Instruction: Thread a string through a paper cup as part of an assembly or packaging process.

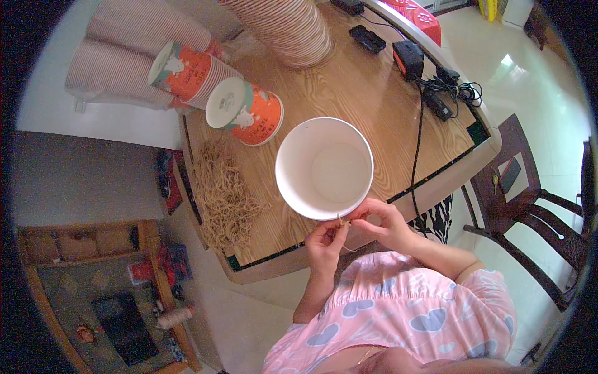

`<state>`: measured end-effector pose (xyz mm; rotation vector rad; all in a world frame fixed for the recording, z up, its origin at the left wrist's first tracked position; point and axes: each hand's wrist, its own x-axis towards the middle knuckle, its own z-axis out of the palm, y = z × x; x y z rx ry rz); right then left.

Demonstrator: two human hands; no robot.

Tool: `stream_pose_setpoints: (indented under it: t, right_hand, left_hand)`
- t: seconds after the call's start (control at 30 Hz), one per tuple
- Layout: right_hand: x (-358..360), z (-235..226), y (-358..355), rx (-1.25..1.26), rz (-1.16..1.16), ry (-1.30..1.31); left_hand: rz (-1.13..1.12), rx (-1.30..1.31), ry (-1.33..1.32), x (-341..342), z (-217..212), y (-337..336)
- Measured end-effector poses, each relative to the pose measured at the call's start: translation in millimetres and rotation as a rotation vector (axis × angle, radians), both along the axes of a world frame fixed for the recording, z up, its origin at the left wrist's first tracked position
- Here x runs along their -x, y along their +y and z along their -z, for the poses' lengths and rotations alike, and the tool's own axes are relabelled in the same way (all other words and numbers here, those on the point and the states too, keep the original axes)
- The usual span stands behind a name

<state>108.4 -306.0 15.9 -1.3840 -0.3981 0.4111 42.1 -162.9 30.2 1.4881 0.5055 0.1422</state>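
Note:
A large white paper tub (324,165) stands at the table's near edge, its open mouth facing me. Just below its near rim, my left hand (325,242) and my right hand (391,225) meet, fingertips pinched together. Between them is a thin tan piece of twine (350,250), whose loose end hangs down toward my lap. One short end of it sticks up against the rim; whether it passes through the tub wall is hidden by my fingers. To the left lies a tangled heap of similar twine (227,199).
Two orange and green printed tubs or stacks, the nearer tub (258,115) on its own, sit behind the twine. A tall stack of tubs (283,31) leans at the back, beside wrapped stacks (118,68). Black adapters and cables (439,103) lie right; a dark chair (520,181) stands beyond.

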Motion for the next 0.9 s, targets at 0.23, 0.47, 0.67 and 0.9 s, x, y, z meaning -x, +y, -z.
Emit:
stream_pose_setpoints:
  t: [0.23, 0.47, 0.67, 0.9]
  right_hand:
    - [-1.9, 4.3, -1.0, -0.022, -0.07, 0.091]
    - [-2.7, 6.6, -0.7, -0.054, -0.093, 0.117]
    - [-4.7, 0.9, -1.3, -0.052, -0.103, 0.143]
    - [-5.2, 1.3, -1.4, -0.049, -0.126, 0.154]
  left_hand:
    - [0.005, 0.014, -0.011, -0.5, -1.4, -0.5]
    - [0.025, -0.006, -0.008, -0.9, 2.3, 1.0]
    - [0.032, 0.008, 0.002, -1.6, -0.6, 1.3]
    - [0.036, -0.08, 0.014, -2.6, 1.2, 1.2]
